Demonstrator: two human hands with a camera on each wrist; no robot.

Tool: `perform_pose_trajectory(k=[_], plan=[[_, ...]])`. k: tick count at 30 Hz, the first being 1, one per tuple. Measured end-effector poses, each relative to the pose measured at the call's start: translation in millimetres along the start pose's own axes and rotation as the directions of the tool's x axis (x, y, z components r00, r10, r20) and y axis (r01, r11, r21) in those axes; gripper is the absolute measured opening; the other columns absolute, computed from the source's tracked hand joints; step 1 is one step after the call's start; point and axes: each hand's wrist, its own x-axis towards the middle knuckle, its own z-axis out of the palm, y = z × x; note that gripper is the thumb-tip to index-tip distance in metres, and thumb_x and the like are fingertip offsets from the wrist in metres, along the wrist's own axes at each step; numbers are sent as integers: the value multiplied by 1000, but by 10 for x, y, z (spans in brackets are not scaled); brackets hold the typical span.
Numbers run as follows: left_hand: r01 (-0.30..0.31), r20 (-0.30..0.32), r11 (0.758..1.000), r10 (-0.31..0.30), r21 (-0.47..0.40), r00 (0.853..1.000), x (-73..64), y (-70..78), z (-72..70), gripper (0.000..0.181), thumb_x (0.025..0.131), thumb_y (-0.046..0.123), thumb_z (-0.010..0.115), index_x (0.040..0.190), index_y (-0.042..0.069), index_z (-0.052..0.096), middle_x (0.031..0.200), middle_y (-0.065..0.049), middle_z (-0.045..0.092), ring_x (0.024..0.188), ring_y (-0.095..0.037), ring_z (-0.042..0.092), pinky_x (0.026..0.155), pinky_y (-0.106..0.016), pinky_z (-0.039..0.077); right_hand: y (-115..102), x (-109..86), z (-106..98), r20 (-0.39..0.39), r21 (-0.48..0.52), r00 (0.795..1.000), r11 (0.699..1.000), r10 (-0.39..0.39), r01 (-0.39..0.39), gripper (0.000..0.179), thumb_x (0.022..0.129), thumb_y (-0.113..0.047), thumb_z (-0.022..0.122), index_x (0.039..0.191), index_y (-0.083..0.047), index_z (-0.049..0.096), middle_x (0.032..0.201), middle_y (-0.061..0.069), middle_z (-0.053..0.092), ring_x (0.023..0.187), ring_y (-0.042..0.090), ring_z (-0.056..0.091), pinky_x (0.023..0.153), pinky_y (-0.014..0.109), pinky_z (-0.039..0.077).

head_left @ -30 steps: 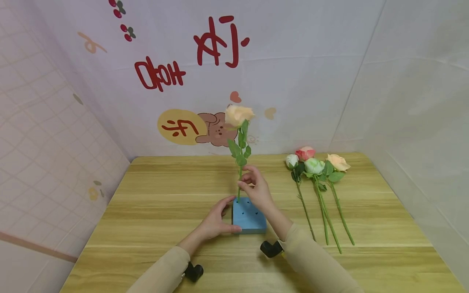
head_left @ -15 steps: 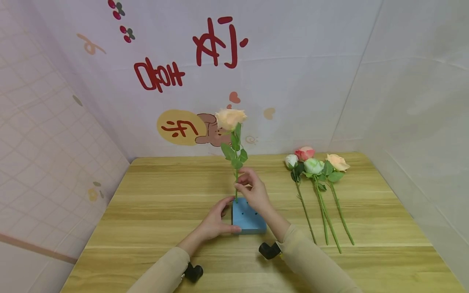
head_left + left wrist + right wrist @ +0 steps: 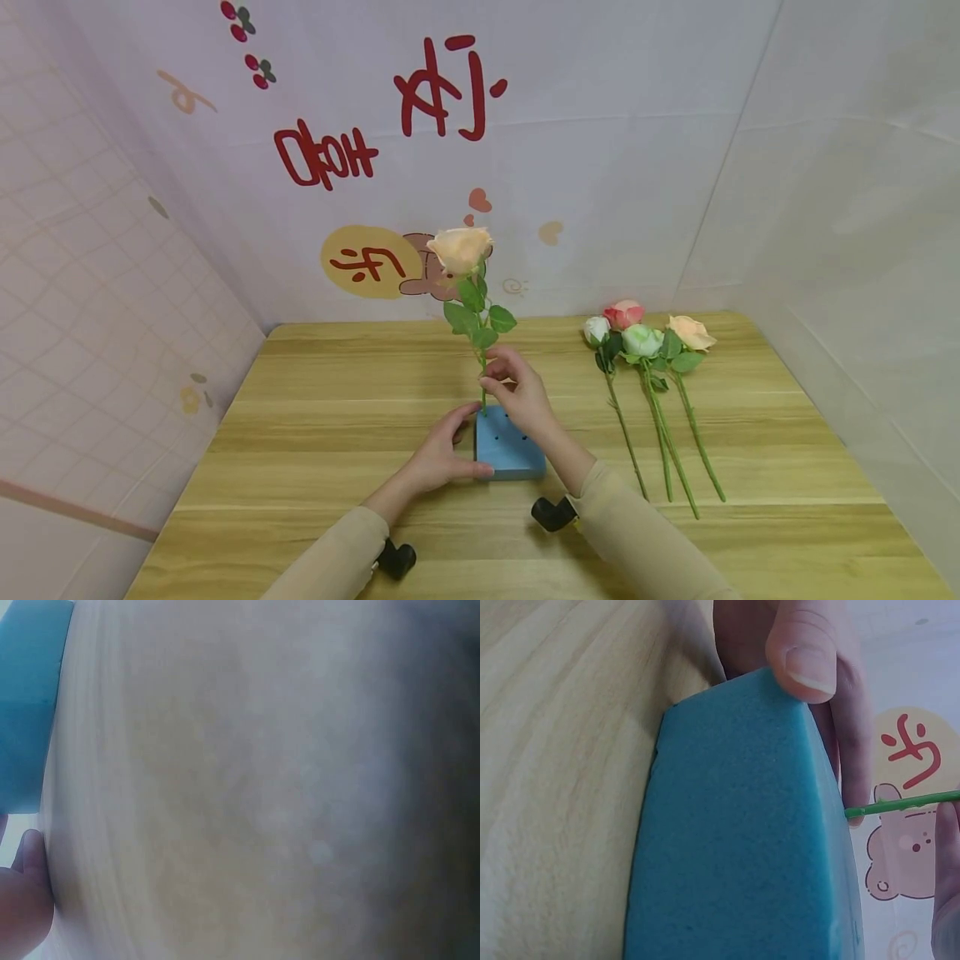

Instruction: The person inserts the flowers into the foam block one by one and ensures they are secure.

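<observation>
A peach rose (image 3: 460, 250) stands nearly upright, leaning slightly left. My right hand (image 3: 519, 396) pinches its green stem between thumb and fingers, a little above a blue foam block (image 3: 510, 458). In the right wrist view the stem (image 3: 904, 802) meets the block's top face near a corner; how deep it goes is hidden. My left hand (image 3: 438, 454) grips the block's left side, thumb at the front corner and fingers at the back. Several small holes show in the top. Only an edge of the block (image 3: 26, 712) shows in the left wrist view.
On the right of the wooden table (image 3: 322, 375) lie several more roses: a white one (image 3: 597, 331), a pink one (image 3: 625, 314), a green one (image 3: 643, 340) and a peach one (image 3: 692, 332). A printed cloth wall (image 3: 615, 150) rises behind the table.
The rose head has swung left and slightly down, its leaves turning with it. My right hand has shifted slightly left, bringing the stem closer to the block's back left corner. The left hand stays put.
</observation>
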Motion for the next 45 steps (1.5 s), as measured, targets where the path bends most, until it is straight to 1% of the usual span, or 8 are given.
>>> perform_pose_trajectory(k=[3, 9, 14, 17, 25, 33, 41, 45], plan=[[8, -1, 1000, -8, 7, 1000, 1, -1, 2, 92, 75, 17, 89, 151, 7, 37, 153, -14, 36, 137, -35, 37, 110, -51, 36, 3, -3, 1, -6, -11, 1000, 1000, 7, -7, 33, 91, 6, 67, 123, 2, 57, 95, 21, 64, 86, 36, 66, 71, 26, 55], [0, 0, 1000, 0, 11, 1000, 7, -24, 8, 93, 75, 18, 89, 151, 6, 37, 153, -15, 36, 137, -36, 37, 109, -52, 36, 11, -20, 12, -17, -18, 1000, 1000, 14, -15, 34, 90, 7, 67, 122, 3, 57, 95, 22, 63, 87, 35, 65, 72, 25, 54], [-17, 4, 1000, 17, 9, 1000, 11, -27, 3, 93, 75, 17, 89, 151, 4, 36, 153, -16, 35, 137, -37, 38, 109, -53, 36, 24, -27, 22, -23, -25, 1000, 1000, 0, 0, 34, 89, 7, 68, 121, 4, 57, 94, 22, 64, 87, 35, 65, 71, 23, 53], [-6, 4, 1000, 6, 16, 1000, 13, -25, 2, 93, 76, 19, 89, 151, 6, 36, 153, -14, 35, 137, -35, 38, 110, -52, 36, 34, -26, 29, -23, -36, 1000, 999, -16, 15, 32, 89, 7, 68, 119, 3, 58, 93, 21, 63, 86, 34, 65, 71, 22, 53], [-19, -1, 1000, 19, 5, 1000, 12, -17, 5, 92, 76, 15, 88, 151, 4, 36, 153, -17, 36, 136, -36, 39, 109, -53, 36, 18, -62, 59, -33, -98, 998, 994, -45, 41, 28, 87, 7, 71, 112, 2, 60, 92, 20, 63, 85, 32, 64, 69, 35, 55], [-23, -2, 1000, 23, 5, 1000, 13, -25, 8, 93, 76, 14, 88, 151, 4, 35, 153, -17, 35, 136, -38, 38, 109, -54, 36, 47, -85, 69, -28, -107, 997, 992, -72, 69, 23, 87, 7, 71, 107, 2, 61, 91, 18, 64, 85, 31, 63, 69, 35, 55], [-16, -4, 1000, 16, 5, 1000, 15, -34, 12, 92, 76, 15, 88, 151, 4, 36, 153, -17, 36, 137, -37, 37, 108, -54, 37, 76, -96, 55, -7, -132, 995, 986, -100, 98, 20, 87, 6, 71, 103, 3, 60, 89, 17, 63, 83, 31, 63, 69, 32, 56], [-5, -2, 1000, 5, -4, 1000, 13, -30, 14, 92, 76, 15, 88, 151, 4, 36, 153, -17, 35, 137, -37, 37, 109, -53, 35, 280, -73, 74, -1, -134, 995, 986, -97, 96, 18, 87, 5, 71, 102, 3, 61, 89, 18, 63, 84, 31, 63, 70, 34, 57]])
